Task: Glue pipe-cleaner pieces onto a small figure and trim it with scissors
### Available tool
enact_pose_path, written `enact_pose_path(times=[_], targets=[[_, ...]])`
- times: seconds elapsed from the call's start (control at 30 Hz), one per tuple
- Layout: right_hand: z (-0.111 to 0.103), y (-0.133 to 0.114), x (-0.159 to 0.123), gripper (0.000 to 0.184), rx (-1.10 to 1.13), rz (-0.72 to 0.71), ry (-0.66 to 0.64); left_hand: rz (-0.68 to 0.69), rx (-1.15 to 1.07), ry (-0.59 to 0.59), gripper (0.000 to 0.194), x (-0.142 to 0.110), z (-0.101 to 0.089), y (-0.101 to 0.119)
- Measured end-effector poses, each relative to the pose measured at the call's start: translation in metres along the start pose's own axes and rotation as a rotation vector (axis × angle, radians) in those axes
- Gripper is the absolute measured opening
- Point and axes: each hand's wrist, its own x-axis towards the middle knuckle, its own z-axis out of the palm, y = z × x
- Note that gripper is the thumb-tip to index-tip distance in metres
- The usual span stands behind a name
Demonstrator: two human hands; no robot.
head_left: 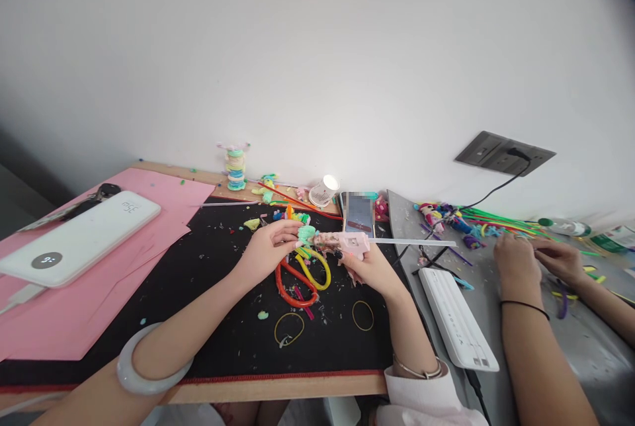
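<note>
My right hand (pixel 366 266) is closed round a pale pink glue gun (pixel 354 243), its long white glue stick (pixel 417 241) jutting out to the right. The front end of the gun points left, at a small mint-green fuzzy piece (pixel 307 234) pinched in the fingers of my left hand (pixel 270 244). Whether the nozzle touches the piece I cannot tell. Below both hands, an orange-red loop (pixel 284 294) and a yellow loop (pixel 322 275) hang or lie over the black mat (pixel 223 327).
Pink sheets (pixel 119 267) with a white power bank (pixel 84 234) lie left. A striped fuzzy roll (pixel 237 171), paper cup (pixel 324 190) and phone (pixel 359 212) line the wall. At right are another power bank (pixel 459 320), a socket cable and another person's hands (pixel 518 264).
</note>
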Motion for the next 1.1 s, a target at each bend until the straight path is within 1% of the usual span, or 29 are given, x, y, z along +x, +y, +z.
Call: enact_pose_path(times=[0.23, 0.43, 0.57, 0.63, 0.77, 0.83, 1.0, 1.1], targets=[[-0.0015, -0.0061, -0.0001, 0.021, -0.007, -0.024, 0.091, -0.011, 0.016, -0.024, 0.037, -0.0003, -0.0003, 0.0003], [-0.0018, -0.0012, -0.0011, 0.018, -0.016, 0.022, -0.001, -0.015, 0.003, -0.01, 0.036, -0.0002, 0.0001, 0.0015], [-0.0014, -0.0012, -0.0001, 0.019, -0.025, -0.01, 0.055, -0.027, 0.008, -0.025, 0.038, 0.0001, 0.0007, 0.0008], [-0.0019, -0.002, -0.0001, 0.019, -0.025, -0.023, 0.063, -0.026, 0.006, -0.024, 0.038, 0.0005, 0.0006, -0.0001], [-0.0023, -0.0029, -0.0013, 0.017, -0.005, 0.018, -0.001, -0.014, -0.004, -0.014, 0.037, 0.0013, 0.0001, -0.0012], [-0.0016, -0.003, -0.0014, 0.016, -0.019, 0.028, -0.009, -0.013, 0.0, -0.017, 0.038, 0.0014, -0.0001, -0.0014], [-0.0009, -0.0035, 0.0004, 0.019, -0.025, -0.02, 0.093, -0.019, 0.01, -0.018, 0.037, 0.0009, -0.0002, -0.002], [-0.0025, -0.0027, -0.0003, 0.019, -0.003, -0.011, 0.07, -0.016, 0.01, -0.013, 0.037, 0.0008, -0.0006, -0.002]])
